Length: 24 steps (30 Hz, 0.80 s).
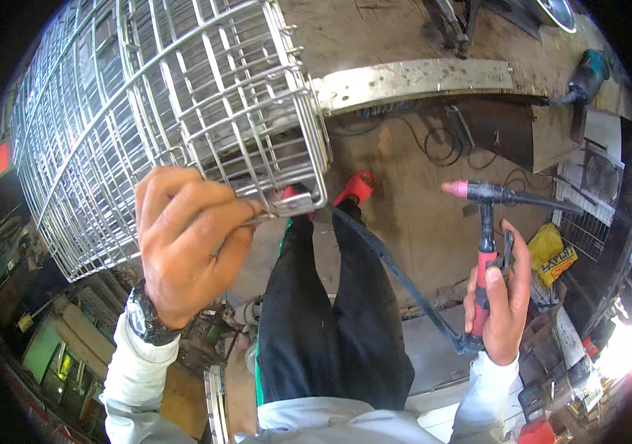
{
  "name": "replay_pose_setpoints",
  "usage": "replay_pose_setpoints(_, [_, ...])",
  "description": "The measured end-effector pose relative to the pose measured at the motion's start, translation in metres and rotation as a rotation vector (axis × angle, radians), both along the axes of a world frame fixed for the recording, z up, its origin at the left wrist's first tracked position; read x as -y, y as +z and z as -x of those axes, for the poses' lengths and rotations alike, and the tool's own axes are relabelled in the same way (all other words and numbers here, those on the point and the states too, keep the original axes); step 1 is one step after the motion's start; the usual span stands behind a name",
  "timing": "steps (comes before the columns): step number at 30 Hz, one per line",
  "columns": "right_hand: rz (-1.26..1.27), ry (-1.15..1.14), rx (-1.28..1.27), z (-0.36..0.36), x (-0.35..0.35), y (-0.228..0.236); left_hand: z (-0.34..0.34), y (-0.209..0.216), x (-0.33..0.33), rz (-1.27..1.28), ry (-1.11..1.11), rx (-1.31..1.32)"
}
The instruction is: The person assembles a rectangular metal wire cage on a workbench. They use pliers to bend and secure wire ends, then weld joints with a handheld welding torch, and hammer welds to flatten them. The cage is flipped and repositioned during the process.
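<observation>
— How are the two hands placed?

— The left hand comes up from about 7 o'clock, back of the hand toward the camera, a dark wristwatch on the wrist above a white sleeve. Its fingers are closed together and pinch a thin metal rod at the lower corner of the wire cage. The right hand rises from about 5 o'clock and is wrapped firmly around the red handle of a welding torch.

— Where are the edges, and how much room is there?

— The cage fills the picture from 9 to 12 o'clock; its lower corner hangs just above the person's red sandals. Between the cage corner and the torch there is open floor, around 3 o'clock from the corner. A long steel bar lies at about 1 o'clock, touching the cage side.

— Which way does the torch point?

— Its handle stands almost upright, long axis from 6 to 12 o'clock. The head bends at the top, and the pink nozzle points to 9 o'clock, toward the cage, but well apart from it. A black hose leaves the handle bottom and runs up toward the cage corner. It seems to pass behind the legs, but I cannot tell this surely.
</observation>
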State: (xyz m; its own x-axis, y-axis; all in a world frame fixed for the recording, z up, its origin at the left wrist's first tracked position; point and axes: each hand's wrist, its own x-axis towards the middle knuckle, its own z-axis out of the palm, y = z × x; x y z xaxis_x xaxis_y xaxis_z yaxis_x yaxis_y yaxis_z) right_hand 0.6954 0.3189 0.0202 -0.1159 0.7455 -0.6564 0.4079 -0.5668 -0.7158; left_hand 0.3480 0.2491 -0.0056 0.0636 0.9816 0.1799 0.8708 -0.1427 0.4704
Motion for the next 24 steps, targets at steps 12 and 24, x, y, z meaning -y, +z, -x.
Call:
replay_pose_setpoints(12, [0.016,0.024,-0.047,-0.024,-0.028,0.000,-0.042,0.015,0.000,0.028,0.244,-0.120])
replay_pose_setpoints(24, [-0.192,0.801,-0.474,0.045,-0.138,-0.009,-0.184,0.008,0.037,0.783,0.636,1.597])
